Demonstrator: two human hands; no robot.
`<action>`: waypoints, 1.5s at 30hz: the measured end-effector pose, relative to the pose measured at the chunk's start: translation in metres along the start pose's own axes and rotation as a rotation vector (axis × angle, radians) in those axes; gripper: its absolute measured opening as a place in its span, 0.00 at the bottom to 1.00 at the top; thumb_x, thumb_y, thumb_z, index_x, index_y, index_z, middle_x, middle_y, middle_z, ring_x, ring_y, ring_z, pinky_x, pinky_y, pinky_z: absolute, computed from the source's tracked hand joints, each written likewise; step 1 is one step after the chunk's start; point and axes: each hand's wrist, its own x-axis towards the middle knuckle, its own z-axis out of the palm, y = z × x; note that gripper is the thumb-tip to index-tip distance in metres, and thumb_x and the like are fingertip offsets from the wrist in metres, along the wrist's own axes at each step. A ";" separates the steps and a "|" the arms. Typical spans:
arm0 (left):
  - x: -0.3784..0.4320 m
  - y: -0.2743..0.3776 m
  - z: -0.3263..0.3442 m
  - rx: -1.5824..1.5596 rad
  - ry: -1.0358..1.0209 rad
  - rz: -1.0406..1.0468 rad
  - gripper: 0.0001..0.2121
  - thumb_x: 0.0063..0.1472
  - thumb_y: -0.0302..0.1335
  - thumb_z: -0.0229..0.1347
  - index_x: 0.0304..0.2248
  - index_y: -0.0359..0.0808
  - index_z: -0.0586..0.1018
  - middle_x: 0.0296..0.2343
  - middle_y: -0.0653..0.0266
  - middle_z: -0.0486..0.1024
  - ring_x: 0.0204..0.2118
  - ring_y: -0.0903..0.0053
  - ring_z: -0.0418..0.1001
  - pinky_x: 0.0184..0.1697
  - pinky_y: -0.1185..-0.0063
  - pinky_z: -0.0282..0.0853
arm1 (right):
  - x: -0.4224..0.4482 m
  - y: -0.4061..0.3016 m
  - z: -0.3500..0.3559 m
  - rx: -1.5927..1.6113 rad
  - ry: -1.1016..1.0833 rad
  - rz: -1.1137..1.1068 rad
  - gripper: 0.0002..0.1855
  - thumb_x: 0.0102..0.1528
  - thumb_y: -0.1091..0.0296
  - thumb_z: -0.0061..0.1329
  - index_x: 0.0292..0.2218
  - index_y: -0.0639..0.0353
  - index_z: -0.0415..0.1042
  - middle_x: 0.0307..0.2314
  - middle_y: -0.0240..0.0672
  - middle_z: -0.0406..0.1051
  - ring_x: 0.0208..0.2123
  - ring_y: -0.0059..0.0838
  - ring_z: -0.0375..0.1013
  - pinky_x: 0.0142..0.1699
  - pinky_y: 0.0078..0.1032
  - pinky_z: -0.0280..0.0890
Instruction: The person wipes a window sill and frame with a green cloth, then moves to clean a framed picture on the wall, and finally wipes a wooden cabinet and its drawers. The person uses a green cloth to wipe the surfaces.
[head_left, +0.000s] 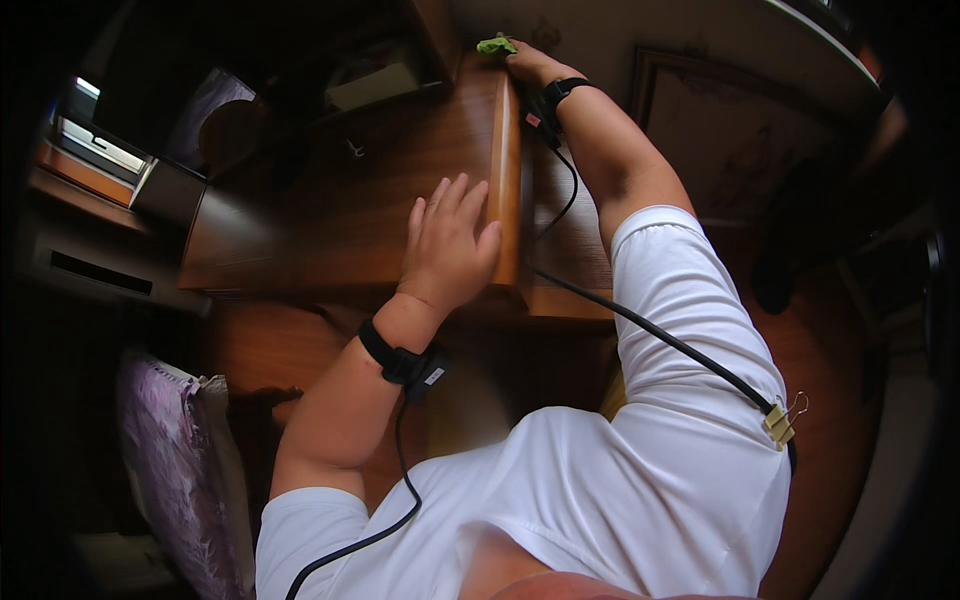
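A brown wooden desk (375, 187) stretches before me, its rounded edge at the right. My left hand (450, 247) lies palm down near the desk's front right corner, fingers apart and holding nothing. Far off along that edge, my right hand (529, 61) has its fingers on a crumpled bright green cloth (495, 46) at the desk's back right corner. Its fingertips are partly hidden by the cloth. Each wrist wears a black strap with a small device and a cable. A small whitish object (355, 148) rests on the desktop.
At the desk's back is a dark shelf holding a pale box-like object (373, 87). A round brown object (229, 133) stands at the left back. Right of the desk is a lower wooden surface (574, 217). A purple patterned cushion (176, 465) is at lower left; a framed panel (742, 135) stands right.
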 end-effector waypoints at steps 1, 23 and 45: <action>-0.011 -0.004 0.006 0.002 -0.009 -0.059 0.24 0.64 0.38 0.49 0.57 0.38 0.69 0.58 0.52 0.64 0.63 0.59 0.57 0.66 0.61 0.47 | -0.025 -0.015 0.027 -0.021 -0.091 0.015 0.24 0.57 0.67 0.38 0.55 0.60 0.67 0.47 0.46 0.73 0.52 0.41 0.70 0.56 0.31 0.63; -0.008 -0.040 0.046 0.082 0.026 -0.139 0.26 0.65 0.46 0.42 0.57 0.43 0.71 0.59 0.59 0.64 0.64 0.65 0.56 0.66 0.61 0.47 | -0.406 -0.143 0.083 0.317 0.025 0.091 0.22 0.52 0.70 0.51 0.49 0.64 0.70 0.42 0.52 0.71 0.48 0.48 0.70 0.53 0.35 0.64; -0.012 -0.024 0.014 0.043 -0.030 -0.148 0.24 0.65 0.41 0.46 0.58 0.41 0.69 0.60 0.56 0.63 0.64 0.63 0.56 0.66 0.62 0.47 | -0.305 -0.069 0.084 -0.742 -0.513 0.072 0.31 0.58 0.70 0.38 0.63 0.58 0.56 0.62 0.44 0.53 0.65 0.47 0.49 0.67 0.40 0.45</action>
